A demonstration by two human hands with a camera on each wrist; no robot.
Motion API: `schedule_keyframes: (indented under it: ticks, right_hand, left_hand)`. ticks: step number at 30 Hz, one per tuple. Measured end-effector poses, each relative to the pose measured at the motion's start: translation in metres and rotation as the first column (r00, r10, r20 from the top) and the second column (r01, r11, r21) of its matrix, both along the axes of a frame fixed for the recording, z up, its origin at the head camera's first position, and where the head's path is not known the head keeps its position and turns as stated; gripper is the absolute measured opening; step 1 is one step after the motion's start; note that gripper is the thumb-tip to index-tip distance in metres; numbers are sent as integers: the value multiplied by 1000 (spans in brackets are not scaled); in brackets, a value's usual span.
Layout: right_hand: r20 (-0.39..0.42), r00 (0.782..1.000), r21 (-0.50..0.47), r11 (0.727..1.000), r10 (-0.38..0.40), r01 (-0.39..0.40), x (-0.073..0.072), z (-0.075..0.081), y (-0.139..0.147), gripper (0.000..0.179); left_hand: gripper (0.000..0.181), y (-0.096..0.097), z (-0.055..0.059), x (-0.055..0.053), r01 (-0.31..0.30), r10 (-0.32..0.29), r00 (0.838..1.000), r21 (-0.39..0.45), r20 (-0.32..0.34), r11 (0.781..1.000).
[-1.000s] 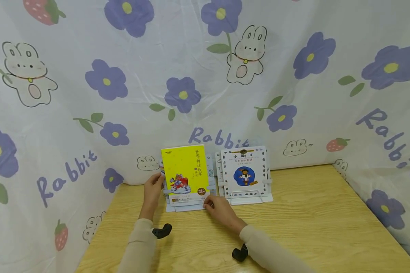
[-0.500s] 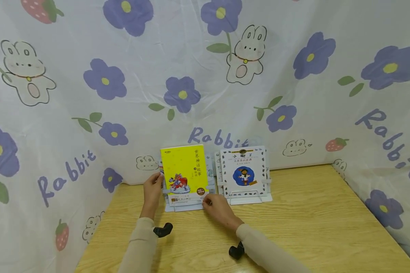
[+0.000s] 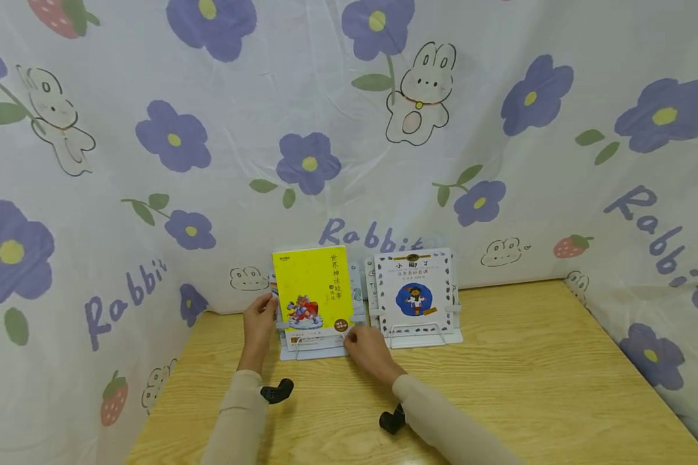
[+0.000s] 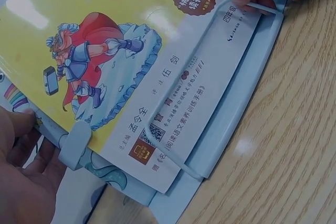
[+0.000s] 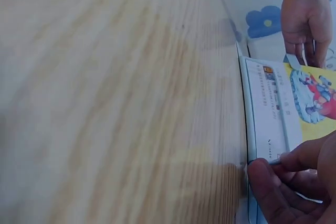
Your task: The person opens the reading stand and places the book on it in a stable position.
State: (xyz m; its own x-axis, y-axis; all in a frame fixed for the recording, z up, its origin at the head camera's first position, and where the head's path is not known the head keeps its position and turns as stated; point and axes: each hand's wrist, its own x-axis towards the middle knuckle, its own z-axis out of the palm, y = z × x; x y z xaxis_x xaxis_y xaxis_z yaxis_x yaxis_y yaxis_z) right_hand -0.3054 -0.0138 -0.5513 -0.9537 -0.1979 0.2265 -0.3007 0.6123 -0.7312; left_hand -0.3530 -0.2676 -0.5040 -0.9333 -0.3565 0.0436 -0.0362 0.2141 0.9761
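Note:
A yellow paperback book (image 3: 311,284) with a red-caped cartoon figure stands on a pale blue book stand (image 3: 320,354), leaning back. My left hand (image 3: 258,332) holds the stand's left side, thumb in front and fingers behind, near a small side clip (image 4: 75,144). At the lower right corner, my right hand (image 5: 294,187) pinches the end of the stand's wire page holder (image 4: 175,157). This wire crosses the white lower strip of the cover. The fingers behind the stand are partly hidden.
A second stand (image 3: 455,337) to the right bears a white book (image 3: 390,303) with a blue round picture. Both stands sit at the back of the wooden table (image 3: 500,387), close to a flower-and-rabbit curtain (image 3: 238,194). Black wrist devices (image 3: 277,391) hang by the sleeves.
The right forearm has shifted slightly left, its hand staying at the stand's lower right corner. The left hand, the books and the stands keep nearly the same places.

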Motion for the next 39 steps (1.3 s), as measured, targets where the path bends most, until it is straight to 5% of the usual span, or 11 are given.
schedule_keyframes:
  ticks: [9, 17, 28, 39]
  right_hand:
    - [38, 996, -14, 997, -76, 76, 0, 6, -9, 50]
    - [34, 995, -20, 995, -99, 99, 1, 7, -13, 58]
    - [109, 990, -30, 995, -91, 95, 2, 5, -8, 57]
    - [59, 997, -42, 998, -40, 42, 2, 4, -4, 38]
  left_hand:
    - [42, 0, 3, -1, 19, -19, 1000, 12, 8, 1000]
    - [43, 1, 6, 0, 16, -17, 1000, 16, 21, 1000]
    - [42, -1, 0, -2, 7, -7, 1000, 3, 17, 1000]
    - [41, 0, 0, -5, -11, 11, 1000, 13, 15, 1000]
